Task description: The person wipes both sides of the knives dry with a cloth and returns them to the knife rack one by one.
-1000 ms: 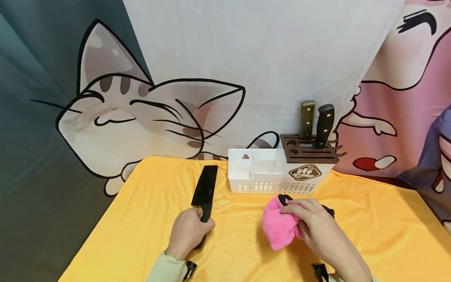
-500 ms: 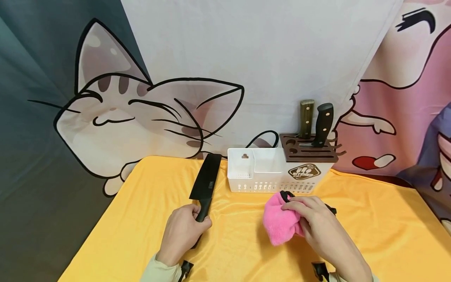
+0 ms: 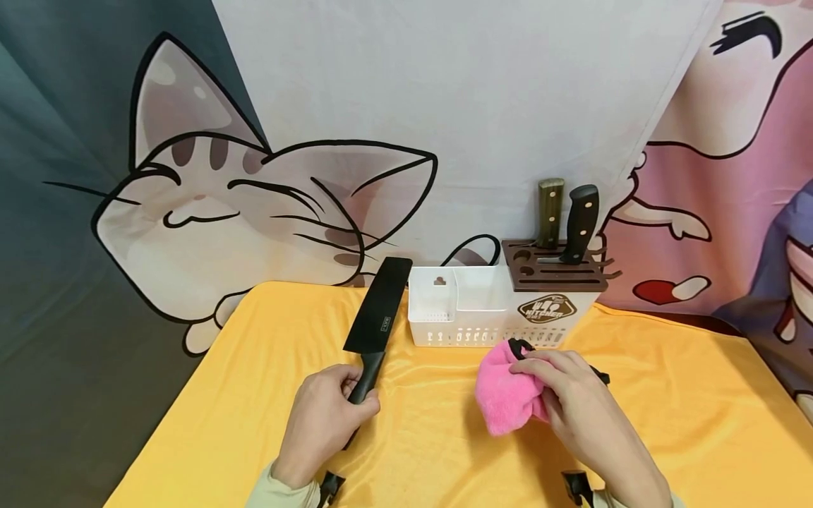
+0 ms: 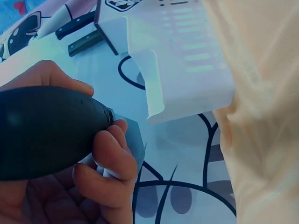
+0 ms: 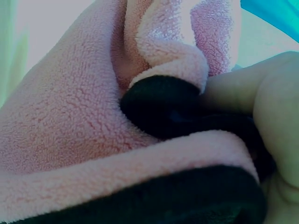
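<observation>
My left hand (image 3: 324,416) grips the black handle of a cleaver-shaped kitchen knife (image 3: 380,310), its broad dark blade slanting up toward the back of the table. In the left wrist view the knife handle (image 4: 51,130) fills the near left, with fingers curled round it; most of the blade is hidden behind. To the right, my right hand (image 3: 578,402) pinches a bunched pink cloth (image 3: 506,395) with black edging, held above the table. Fluffy folds of the cloth (image 5: 70,112) fill most of the right wrist view. The knife and the cloth are apart.
Behind the hands stands a white perforated holder (image 3: 466,321) with a brown slotted top (image 3: 533,279). A green-handled knife (image 3: 550,212) and a black-handled knife (image 3: 581,224) stand in its slots. A yellow cloth (image 3: 419,451) covers the table; a cartoon-printed curtain hangs behind.
The knife in my left hand has tilted up and its tip has moved up and right, beside the holder's left end. My right hand and the pink cloth have barely moved.
</observation>
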The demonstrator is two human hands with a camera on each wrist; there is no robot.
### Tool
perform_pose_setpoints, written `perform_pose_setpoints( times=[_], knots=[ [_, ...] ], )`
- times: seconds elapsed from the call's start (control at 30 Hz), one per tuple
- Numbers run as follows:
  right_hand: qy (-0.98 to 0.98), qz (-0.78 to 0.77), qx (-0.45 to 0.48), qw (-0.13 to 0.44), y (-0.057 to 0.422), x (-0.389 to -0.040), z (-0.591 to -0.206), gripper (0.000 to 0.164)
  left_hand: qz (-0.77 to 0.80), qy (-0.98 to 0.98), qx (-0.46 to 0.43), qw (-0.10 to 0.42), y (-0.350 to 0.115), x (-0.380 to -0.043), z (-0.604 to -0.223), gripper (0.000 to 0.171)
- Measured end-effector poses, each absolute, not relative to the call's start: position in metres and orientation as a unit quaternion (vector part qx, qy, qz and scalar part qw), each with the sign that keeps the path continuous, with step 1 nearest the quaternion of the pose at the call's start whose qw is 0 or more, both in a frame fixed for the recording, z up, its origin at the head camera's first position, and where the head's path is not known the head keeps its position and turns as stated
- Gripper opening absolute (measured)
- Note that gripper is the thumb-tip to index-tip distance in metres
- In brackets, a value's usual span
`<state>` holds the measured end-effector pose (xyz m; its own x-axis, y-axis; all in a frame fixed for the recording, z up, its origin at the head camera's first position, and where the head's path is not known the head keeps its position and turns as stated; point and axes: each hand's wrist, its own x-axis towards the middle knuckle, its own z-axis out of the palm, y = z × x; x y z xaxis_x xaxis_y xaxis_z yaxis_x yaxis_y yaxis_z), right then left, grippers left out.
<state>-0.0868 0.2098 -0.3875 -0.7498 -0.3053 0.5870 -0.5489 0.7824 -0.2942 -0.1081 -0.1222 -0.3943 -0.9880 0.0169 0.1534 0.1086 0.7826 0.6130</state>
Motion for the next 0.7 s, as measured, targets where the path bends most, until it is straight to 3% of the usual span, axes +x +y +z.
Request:
perform_pose_setpoints(
  times=[0.7],
  knots=[
    [-0.885, 0.268, 0.205, 0.320, 0.208, -0.085, -0.380, 0.057, -0.338, -0.931, -0.122, 0.066, -0.117, -0.097, -0.386, 0.018]
  ],
)
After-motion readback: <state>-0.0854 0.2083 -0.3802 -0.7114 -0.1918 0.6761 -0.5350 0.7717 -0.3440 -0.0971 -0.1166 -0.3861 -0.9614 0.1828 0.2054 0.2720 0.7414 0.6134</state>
